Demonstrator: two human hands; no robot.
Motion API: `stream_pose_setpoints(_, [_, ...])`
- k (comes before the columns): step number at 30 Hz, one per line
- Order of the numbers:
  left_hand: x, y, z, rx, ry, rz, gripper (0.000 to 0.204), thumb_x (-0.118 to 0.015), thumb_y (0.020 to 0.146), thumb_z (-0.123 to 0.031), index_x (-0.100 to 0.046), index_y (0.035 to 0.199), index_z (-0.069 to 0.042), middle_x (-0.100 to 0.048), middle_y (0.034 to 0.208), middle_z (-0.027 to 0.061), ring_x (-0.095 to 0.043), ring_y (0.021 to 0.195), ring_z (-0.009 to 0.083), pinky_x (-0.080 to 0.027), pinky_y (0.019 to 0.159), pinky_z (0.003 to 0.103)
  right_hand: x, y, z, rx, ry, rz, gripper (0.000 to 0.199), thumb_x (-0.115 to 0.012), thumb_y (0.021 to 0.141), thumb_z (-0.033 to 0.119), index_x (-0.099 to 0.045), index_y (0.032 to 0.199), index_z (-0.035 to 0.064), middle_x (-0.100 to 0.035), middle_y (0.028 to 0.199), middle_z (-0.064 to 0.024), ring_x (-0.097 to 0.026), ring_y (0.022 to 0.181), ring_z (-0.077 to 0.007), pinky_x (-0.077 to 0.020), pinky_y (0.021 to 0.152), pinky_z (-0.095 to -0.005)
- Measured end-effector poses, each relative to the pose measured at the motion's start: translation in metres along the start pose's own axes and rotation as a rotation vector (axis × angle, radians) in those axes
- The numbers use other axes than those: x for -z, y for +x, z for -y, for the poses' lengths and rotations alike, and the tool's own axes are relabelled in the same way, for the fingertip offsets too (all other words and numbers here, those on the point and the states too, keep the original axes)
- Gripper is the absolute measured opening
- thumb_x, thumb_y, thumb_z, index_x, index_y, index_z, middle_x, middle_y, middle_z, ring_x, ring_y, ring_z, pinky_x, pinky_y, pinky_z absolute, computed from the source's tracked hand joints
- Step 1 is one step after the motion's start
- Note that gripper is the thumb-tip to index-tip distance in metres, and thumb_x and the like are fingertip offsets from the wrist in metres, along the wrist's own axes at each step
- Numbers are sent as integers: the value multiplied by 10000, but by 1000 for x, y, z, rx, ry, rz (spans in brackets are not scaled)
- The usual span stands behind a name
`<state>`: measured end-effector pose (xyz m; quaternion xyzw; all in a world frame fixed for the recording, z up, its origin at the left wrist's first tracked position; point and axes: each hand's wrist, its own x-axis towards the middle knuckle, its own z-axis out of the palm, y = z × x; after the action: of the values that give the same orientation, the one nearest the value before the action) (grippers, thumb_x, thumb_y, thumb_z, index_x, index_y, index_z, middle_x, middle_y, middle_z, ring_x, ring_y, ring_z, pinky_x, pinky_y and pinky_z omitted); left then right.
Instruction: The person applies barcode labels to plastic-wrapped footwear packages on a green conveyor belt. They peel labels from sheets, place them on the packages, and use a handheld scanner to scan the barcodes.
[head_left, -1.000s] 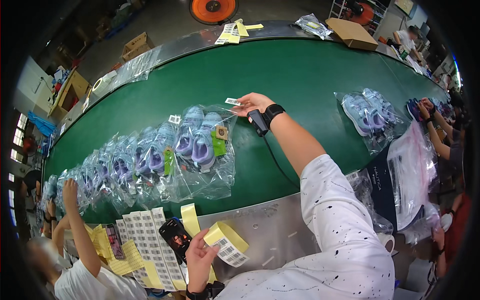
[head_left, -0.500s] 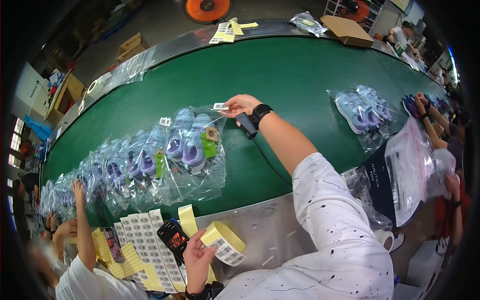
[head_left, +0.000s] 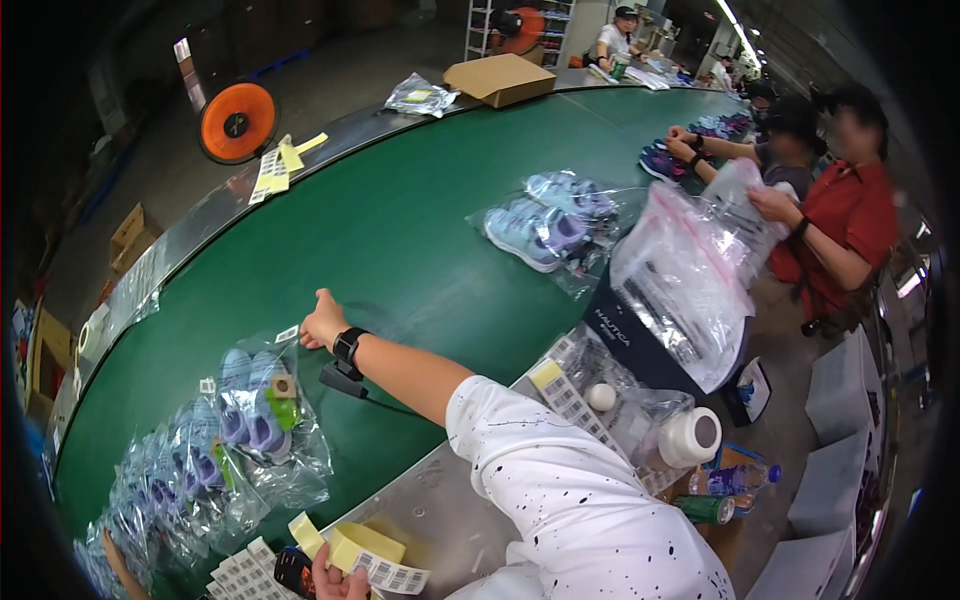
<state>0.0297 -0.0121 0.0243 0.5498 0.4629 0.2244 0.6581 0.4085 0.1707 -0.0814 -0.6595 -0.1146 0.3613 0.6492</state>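
Observation:
My left hand (head_left: 340,582), low in view, grips a curled yellow-backed strip of barcode labels (head_left: 392,574). My right arm reaches left over the green belt. Its hand (head_left: 325,322) has its fingers apart beside a small white barcode label (head_left: 287,334) at the upper corner of a clear plastic bag. Inside that bag lies a pair of light blue and lilac sneakers (head_left: 262,405) with green and brown tags. Below my right wrist hangs a dark block-shaped device (head_left: 343,380) on a black cord. More bagged sneakers (head_left: 165,480) lie in a row to the left.
Another bagged pair (head_left: 540,225) lies on the belt (head_left: 400,200) to the right. Beside it stands a dark box (head_left: 640,330) heaped with clear bags. White rolls (head_left: 690,437) and label sheets (head_left: 575,400) sit nearer. A person in red (head_left: 850,220) handles bags at right.
My view has swung to the right, so the sneakers now sit lower left. My right hand has come away from the label at the bag's corner. My left hand still holds the strip.

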Motion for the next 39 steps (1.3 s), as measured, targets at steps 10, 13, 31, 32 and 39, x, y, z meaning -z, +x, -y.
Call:
stream_pose_setpoints(10, [17,-6,15,-65,20,-2,247,-594,950,-50,-597,1187,23,-668,1026,99,-635,882,150,-500,730,256,92,-146,-1,285,-260,620,133,-712,797,138,-697,855,19,-694,777,-73,-653,684,-143,-534,615,-304])
stream_pose_setpoints(13, [18,-12,14,-71,-25,-20,261,-586,954,-56,-587,1203,23,-667,985,88,-634,863,146,-506,725,261,173,-93,14,484,-628,125,172,-718,722,176,-735,818,34,-716,777,-112,-680,709,-237,-538,682,-369])
stream_pose_setpoints(31, [-1,-14,21,-92,123,-28,340,-653,841,1,-604,1175,41,-658,847,43,-582,701,75,-459,624,198,267,-14,13,654,-1120,-199,243,-581,755,-5,-675,971,56,-681,910,-212,-641,939,-403,-508,816,-482])
stream_pose_setpoints(32, [3,-15,18,-92,144,-34,311,-651,847,-2,-616,1153,40,-655,843,37,-579,698,69,-459,620,199,225,-24,15,633,-1037,-122,300,-561,742,-45,-673,1003,50,-677,875,-219,-651,907,-386,-513,798,-445])
stream_pose_setpoints(39, [11,-24,25,-207,1,-92,249,-613,897,-11,-608,1138,52,-694,991,93,-645,898,98,-520,773,240,36,-257,26,604,-457,915,214,-683,848,90,-673,1036,-13,-684,982,-93,-650,851,-191,-504,755,-290])
